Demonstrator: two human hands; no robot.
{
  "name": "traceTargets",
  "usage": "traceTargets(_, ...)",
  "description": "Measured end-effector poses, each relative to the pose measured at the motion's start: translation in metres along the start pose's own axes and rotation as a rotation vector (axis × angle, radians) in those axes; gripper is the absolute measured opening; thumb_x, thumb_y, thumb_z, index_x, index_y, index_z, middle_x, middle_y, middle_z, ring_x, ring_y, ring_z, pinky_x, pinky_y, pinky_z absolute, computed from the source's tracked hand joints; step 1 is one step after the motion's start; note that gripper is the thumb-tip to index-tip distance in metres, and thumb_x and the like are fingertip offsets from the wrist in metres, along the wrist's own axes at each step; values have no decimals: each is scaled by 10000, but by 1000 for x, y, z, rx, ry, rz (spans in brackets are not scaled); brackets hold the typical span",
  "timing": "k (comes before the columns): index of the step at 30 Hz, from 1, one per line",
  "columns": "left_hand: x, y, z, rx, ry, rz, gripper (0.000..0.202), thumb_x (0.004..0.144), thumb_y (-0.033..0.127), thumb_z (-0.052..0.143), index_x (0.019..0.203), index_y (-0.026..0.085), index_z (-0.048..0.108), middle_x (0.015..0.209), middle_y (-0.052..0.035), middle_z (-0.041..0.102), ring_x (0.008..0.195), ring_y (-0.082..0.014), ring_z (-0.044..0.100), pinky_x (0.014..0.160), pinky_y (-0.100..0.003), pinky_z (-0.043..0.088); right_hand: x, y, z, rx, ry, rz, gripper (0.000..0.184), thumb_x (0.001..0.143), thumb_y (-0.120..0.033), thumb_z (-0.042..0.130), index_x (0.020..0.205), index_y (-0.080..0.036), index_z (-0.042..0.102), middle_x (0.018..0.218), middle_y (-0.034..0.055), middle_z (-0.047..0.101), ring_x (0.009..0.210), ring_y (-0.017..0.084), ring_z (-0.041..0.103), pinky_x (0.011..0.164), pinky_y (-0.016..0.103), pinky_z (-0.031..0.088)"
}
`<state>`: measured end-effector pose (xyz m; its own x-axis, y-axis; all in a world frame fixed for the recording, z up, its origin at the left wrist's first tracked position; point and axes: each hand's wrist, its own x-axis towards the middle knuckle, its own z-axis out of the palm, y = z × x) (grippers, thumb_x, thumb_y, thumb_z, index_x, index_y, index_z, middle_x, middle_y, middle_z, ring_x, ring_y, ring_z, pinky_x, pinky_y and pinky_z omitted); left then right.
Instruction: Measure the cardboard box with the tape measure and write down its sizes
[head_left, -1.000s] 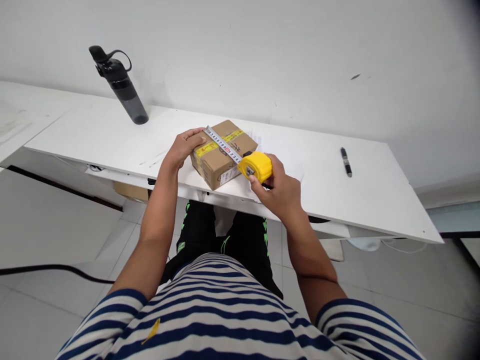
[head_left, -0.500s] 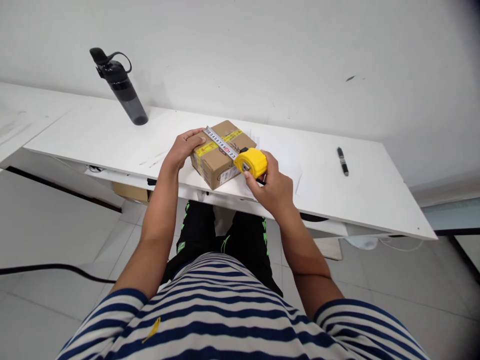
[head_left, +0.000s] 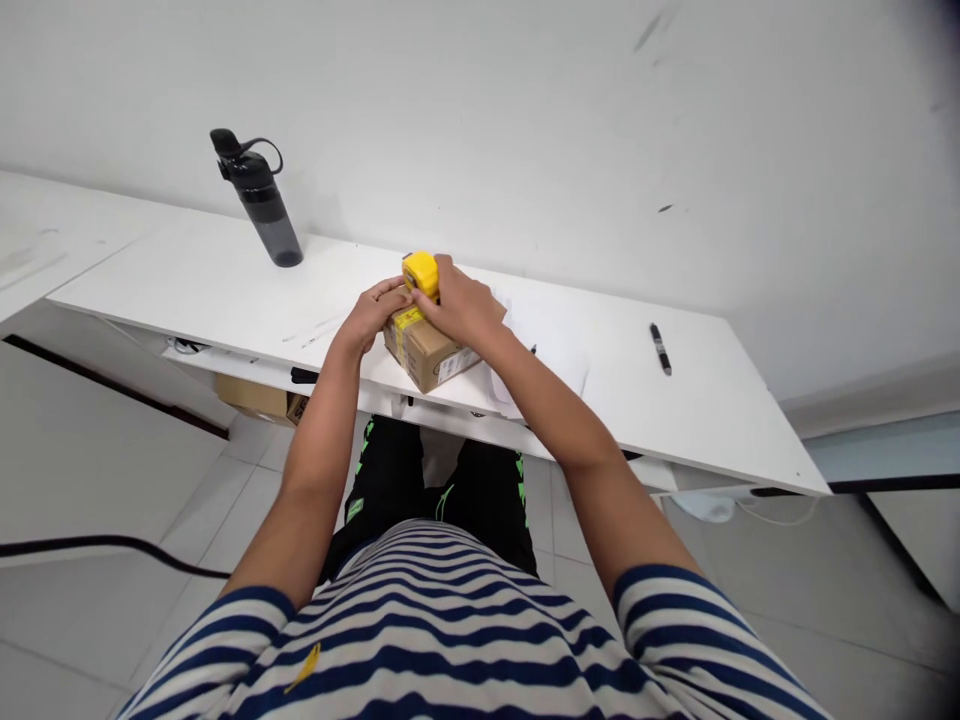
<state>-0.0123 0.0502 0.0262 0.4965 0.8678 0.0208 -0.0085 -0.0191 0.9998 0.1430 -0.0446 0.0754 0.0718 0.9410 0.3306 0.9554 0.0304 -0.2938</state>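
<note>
A small brown cardboard box (head_left: 429, 362) with yellow printed tape sits on the white table. My left hand (head_left: 373, 315) is closed on its left end, thumb on top and fingers along the far side. Above the box's far left part, my right hand (head_left: 463, 305) grips a yellow tape measure (head_left: 421, 272). The tape measure's case is right by my left fingertips, and no length of blade shows now. My right hand and forearm cover much of the box top.
White paper sheets (head_left: 559, 370) lie partly under my right forearm. A dark water bottle (head_left: 262, 205) stands at the back left, and a black pen (head_left: 660, 348) rests on the right of the table (head_left: 705, 400). A wall rises behind.
My right hand has carried the tape measure left across the box to my left fingers. The blade that lay out over the box top is no longer visible. The view has shifted slightly.
</note>
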Motion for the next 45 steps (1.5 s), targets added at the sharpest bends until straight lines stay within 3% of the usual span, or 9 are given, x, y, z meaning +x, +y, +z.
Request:
traceTargets(4, -18, -20, -17, -83, 43, 112, 821, 683, 483, 791, 1421, 216, 551, 1385, -116, 655, 1153, -256, 690, 956, -366, 573, 23, 6, -11, 28, 56, -39, 651, 978, -635, 301, 1428, -175, 401, 1037, 142, 731, 876, 297, 662, 758, 420, 521)
traceTargets(9, -57, -58, -51, -105, 133, 150, 867, 686, 680, 758, 1394, 224, 551, 1406, -143, 633, 1204, -284, 665, 958, -377, 570, 17, 29, -39, 165, 218, -90, 710, 1003, -679, 92, 1529, -242, 282, 1184, 134, 664, 913, 243, 659, 712, 393, 532)
traceTargets(13, -66, -76, -64, -2, 259, 142, 808, 696, 685, 743, 1344, 232, 582, 1394, -138, 631, 1205, -273, 643, 898, -359, 580, 10, 32, -32, 274, 84, -190, 740, 994, -704, 95, 1547, -237, 250, 1213, 141, 649, 901, 221, 655, 692, 371, 540)
traceTargets(18, -66, -72, -53, 249, 531, 190, 536, 778, 513, 714, 1220, 216, 656, 1279, -116, 668, 1132, -226, 640, 931, -344, 548, 3, 7, -9, 396, -111, -281, 780, 979, -714, 250, 1589, -236, 165, 1285, 147, 628, 1005, 244, 651, 814, 416, 562)
traceTargets(20, -73, -62, -48, 177, 510, 237, 484, 863, 558, 619, 1225, 239, 654, 1303, -106, 664, 1192, -234, 625, 968, -354, 533, 3, -5, -6, 437, -182, -298, 784, 973, -698, 320, 1585, -231, 172, 1312, 153, 623, 1031, 253, 650, 857, 429, 553)
traceTargets(23, -87, -44, -40, 12, 335, 318, 615, 941, 699, 394, 1416, 327, 514, 1492, -85, 546, 1386, -250, 518, 1041, -376, 506, 9, -19, -7, 458, -251, -309, 766, 968, -669, 375, 1566, -223, 203, 1299, 151, 643, 1038, 263, 652, 895, 438, 533)
traceTargets(26, -97, -33, -31, 67, 206, 330, 842, 850, 771, 514, 1558, 374, 288, 1632, -80, 369, 1512, -280, 370, 1153, -397, 426, 20, -25, -6, 470, -279, -343, 770, 961, -665, 378, 1553, -201, 212, 1279, 147, 662, 1036, 263, 657, 910, 433, 519)
traceTargets(30, -101, -35, -21, 123, 226, 327, 1009, 796, 749, 618, 1594, 342, 153, 1685, -106, 232, 1563, -315, 254, 1245, -435, 308, 29, -29, -3, 454, -315, -397, 783, 947, -678, 390, 1541, -191, 237, 1246, 139, 679, 1005, 262, 662, 892, 424, 513)
traceTargets(45, -99, -40, -16, 96, 211, 362, 886, 908, 646, 534, 1614, 407, 56, 1681, -43, 289, 1539, -301, 316, 1235, -449, 332, 19, -41, -3, 227, -277, -406, 733, 961, -650, 367, 1512, -176, 276, 985, 111, 722, 782, 266, 640, 757, 407, 497)
